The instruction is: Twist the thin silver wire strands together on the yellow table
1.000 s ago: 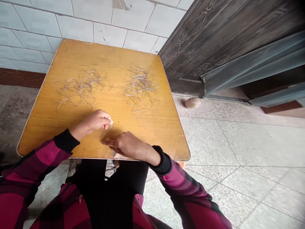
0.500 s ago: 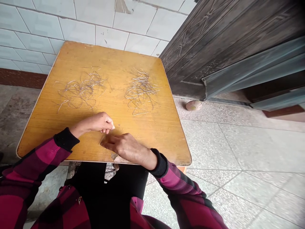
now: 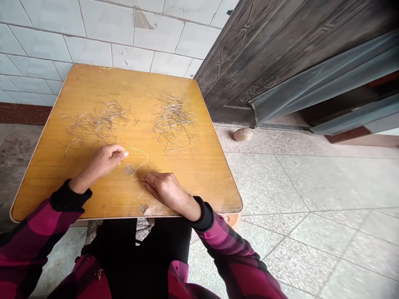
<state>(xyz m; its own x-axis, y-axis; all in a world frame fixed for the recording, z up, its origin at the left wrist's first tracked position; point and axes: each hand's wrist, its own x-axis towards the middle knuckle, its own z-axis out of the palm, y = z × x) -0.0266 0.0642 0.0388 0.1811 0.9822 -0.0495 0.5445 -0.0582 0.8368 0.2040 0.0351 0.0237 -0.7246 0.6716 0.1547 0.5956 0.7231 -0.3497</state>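
Note:
Near the front half of the wooden table (image 3: pixel 199 178), my right hand (image 3: pixel 166 189) pinches a piece of thin wire (image 3: pixel 147 157) that sticks out leftward from its fingertips and bends back in a loose curve. My left hand (image 3: pixel 107 162) is to the left, thumb and forefinger pressed together close to the wire's far end. Whether anything is between those fingertips is too small to make out. Beyond my left hand lies a loose tangle of thin wires (image 3: pixel 101 120). A second, denser heap of wires (image 3: pixel 174 116) lies farther right.
A white tiled wall (image 3: pixel 131 54) stands behind the table. To the right are a dark carved door (image 3: pixel 230 70) with a grey cloth strip (image 3: pixel 280 99) and a roundish stone-like object (image 3: pixel 243 134) on the tiled floor (image 3: pixel 264 178). Chipped patches mark the tabletop near its front edge.
My left hand has moved left, away from my right hand, and the curved wire now shows between them. The camera view has shifted slightly.

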